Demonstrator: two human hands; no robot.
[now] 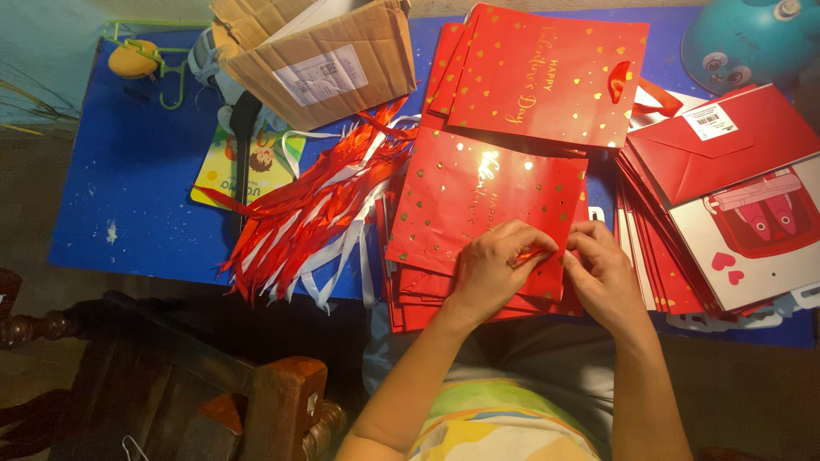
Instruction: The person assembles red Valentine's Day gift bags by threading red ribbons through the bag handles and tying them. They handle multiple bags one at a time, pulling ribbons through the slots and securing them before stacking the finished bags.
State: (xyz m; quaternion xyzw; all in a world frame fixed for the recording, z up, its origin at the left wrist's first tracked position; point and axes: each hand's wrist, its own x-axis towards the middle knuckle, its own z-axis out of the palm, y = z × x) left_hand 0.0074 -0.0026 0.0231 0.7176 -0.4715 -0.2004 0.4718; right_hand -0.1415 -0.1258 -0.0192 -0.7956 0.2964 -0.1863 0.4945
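A flat red gift bag [478,192] with gold hearts lies on top of a stack of like bags at the table's near edge. My left hand [495,265] rests on its near right corner and pinches a thin red ribbon [531,253] against the bag. My right hand [602,269] is just to the right, fingers curled at the same corner, touching the ribbon's end. A heap of red and white ribbons [316,213] lies to the left of the stack.
More red bags [547,72] lie farther back. A pile of folded red and white bags [735,196] sits right. A cardboard box [320,55] stands at the back left on the blue table [128,179]. A wooden chair [273,401] is near left.
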